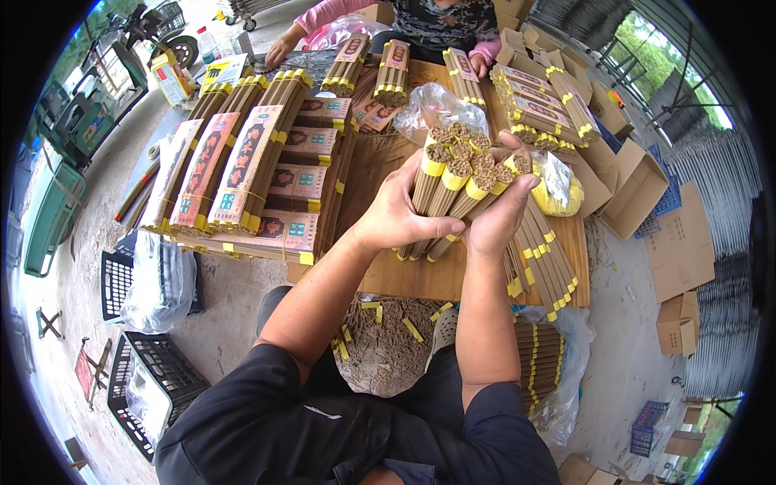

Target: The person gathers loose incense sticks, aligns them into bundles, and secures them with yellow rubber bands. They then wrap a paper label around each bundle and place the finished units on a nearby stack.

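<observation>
- Centrally, a cluster of incense-stick bundles [459, 182] is held upright over the wooden table [404, 275], each bundle ringed by a yellow band near its top.
- The cluster is clasped from its left side by the left hand [396, 214], whose fingers are curled round the lower part of the bundles.
- It is gripped from the other side by the right hand [499, 212], with the fingertips [521, 166] hooked over the tops of the outermost bundles.
- The brown stick ends are turned toward the camera, and the lower ends are seen just above the tabletop; whether they touch it cannot be told.
- Just to the right of the hands, more loose banded bundles [543, 259] are laid flat on the table, fanned toward its edge.
- Well to the left, wrapped packs with pink labels [242, 174] are stacked in rows across the table.
- A clear plastic bag [436, 105] is seen just behind the held cluster, and a bag of yellow bands [558, 190] beside the right hand.
- Beneath the forearms, a heap of loose sticks [384, 347] lies on the lap, dotted with yellow bands.
- At the far end of the table, another person's hand [279, 50] in a pink sleeve is rested near further bundles.
- Open cardboard boxes [638, 186] are set on the ground to the right, and black plastic crates [145, 380] to the left.
</observation>
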{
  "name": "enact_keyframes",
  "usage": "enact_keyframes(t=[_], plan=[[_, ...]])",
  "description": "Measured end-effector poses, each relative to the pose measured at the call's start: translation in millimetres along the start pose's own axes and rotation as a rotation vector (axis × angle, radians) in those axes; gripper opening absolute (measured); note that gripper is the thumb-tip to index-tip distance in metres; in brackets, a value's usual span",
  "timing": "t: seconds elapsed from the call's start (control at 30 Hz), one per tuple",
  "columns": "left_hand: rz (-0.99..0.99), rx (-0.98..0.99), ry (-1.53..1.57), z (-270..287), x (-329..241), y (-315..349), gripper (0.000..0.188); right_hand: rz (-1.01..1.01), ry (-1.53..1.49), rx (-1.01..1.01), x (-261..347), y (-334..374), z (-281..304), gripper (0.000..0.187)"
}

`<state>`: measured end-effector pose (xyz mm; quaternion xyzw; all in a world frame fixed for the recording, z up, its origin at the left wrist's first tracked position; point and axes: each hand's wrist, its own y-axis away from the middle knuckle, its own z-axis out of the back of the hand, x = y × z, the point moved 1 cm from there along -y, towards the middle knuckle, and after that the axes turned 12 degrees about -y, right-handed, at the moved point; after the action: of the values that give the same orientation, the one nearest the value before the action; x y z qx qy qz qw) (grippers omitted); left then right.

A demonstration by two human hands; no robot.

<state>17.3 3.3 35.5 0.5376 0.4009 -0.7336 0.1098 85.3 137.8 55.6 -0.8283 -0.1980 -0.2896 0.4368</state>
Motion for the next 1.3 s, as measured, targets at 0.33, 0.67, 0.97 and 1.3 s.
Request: enact_keyframes(t=[0.33,0.67,0.97,1.3], plan=[[0.008,-0.092,-0.015,-5.5,4.7,-2.2,0.102,-0.051,-0.072,0.15,13.7,6.3,-7.6,0.073],[-0.307,-0.187,-0.401,-0.2,-12.2,3.3,0.127,-0.106,-0.067,0.085,38.2,15.8,-21.8,0.085],[-0.067,-0.057,-0.314,4.3,22.9,6.3,0.123,-0.119,0.046,0.111,11.6,15.6,-6.0,0.064],[0.001,0.129,-0.369,7.1,-5.2,8.7,0.114,-0.16,-0.029,0.167,26.1,7.1,1.3,0.058]])
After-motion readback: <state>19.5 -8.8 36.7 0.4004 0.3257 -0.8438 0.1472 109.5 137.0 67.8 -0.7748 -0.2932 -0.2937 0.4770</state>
